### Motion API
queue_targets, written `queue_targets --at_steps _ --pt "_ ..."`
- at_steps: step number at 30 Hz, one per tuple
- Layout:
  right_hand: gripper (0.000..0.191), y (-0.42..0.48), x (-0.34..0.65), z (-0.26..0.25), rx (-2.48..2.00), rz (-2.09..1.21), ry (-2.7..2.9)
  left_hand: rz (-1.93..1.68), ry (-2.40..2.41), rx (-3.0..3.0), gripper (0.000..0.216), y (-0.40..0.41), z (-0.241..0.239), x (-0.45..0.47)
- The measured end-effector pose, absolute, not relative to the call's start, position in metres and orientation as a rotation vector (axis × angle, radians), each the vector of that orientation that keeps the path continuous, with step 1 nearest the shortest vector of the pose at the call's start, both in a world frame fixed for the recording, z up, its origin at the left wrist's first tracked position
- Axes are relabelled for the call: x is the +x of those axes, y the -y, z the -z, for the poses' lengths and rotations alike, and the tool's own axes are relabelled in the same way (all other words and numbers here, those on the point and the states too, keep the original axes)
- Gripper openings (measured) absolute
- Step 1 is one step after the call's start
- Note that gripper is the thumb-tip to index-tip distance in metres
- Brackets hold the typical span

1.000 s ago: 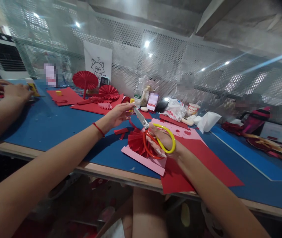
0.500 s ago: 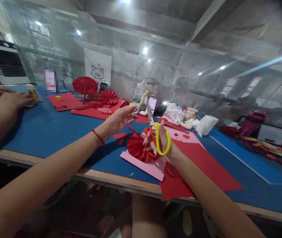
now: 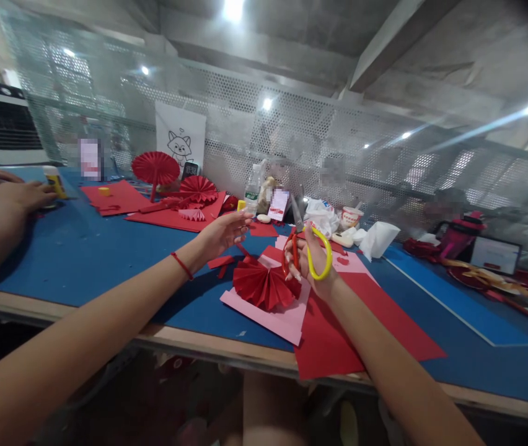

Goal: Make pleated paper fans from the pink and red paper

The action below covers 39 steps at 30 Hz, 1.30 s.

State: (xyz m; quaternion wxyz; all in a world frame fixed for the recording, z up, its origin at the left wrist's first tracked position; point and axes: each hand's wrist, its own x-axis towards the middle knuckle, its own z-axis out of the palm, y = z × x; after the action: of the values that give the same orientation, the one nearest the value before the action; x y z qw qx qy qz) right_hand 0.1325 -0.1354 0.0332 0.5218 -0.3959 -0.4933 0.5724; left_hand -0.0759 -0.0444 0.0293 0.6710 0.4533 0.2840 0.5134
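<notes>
In my right hand (image 3: 314, 259) is a pair of scissors (image 3: 320, 254) with one yellow and one red handle loop, blades pointing up and away from me. My left hand (image 3: 227, 234) hovers over the table with its fingers loosely curled and apart, holding nothing I can see. Between and below the hands lies a pleated red paper fan (image 3: 264, 284), resting on pink paper (image 3: 264, 317). A large red sheet (image 3: 361, 328) spreads under my right forearm. Red paper scraps (image 3: 221, 262) lie beneath my left hand.
Finished red fans (image 3: 155, 168) and red sheets (image 3: 118, 197) stand at the back left. Another person's hand (image 3: 13, 197) is at far left beside a glue stick (image 3: 54, 182). A phone (image 3: 277, 204), a bottle (image 3: 251, 192) and a paper cup (image 3: 351, 217) line the back.
My right hand has moved right and away from the red fan with the scissors, uncovering more pleats. My left hand has dropped slightly, and its fingers have curled more.
</notes>
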Motion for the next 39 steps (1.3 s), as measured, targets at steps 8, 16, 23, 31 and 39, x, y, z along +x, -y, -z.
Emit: queue_targets --at_steps 8,16,23,31,39 --pt "0.057 0.141 0.126 -0.028 -1.077 -1.188 1.476 -1.306 -0.408 1.179 0.024 0.043 -0.037 -0.075" --pt "0.046 0.160 0.108 -0.027 -0.955 -1.113 1.745 -1.512 -0.104 1.364 0.030 0.060 -0.063 -0.073" --pt "0.048 0.156 0.109 -0.025 -0.969 -1.205 1.541 -1.523 -0.258 1.332 0.027 0.056 -0.058 -0.078" --pt "0.060 0.133 0.126 -0.023 -0.850 -1.170 1.236 -0.433 -0.805 2.211 0.011 0.040 -0.046 -0.116" --pt "0.057 0.127 0.130 -0.015 -0.835 -1.176 1.170 -0.223 -0.882 2.322 0.017 0.043 -0.026 -0.117"
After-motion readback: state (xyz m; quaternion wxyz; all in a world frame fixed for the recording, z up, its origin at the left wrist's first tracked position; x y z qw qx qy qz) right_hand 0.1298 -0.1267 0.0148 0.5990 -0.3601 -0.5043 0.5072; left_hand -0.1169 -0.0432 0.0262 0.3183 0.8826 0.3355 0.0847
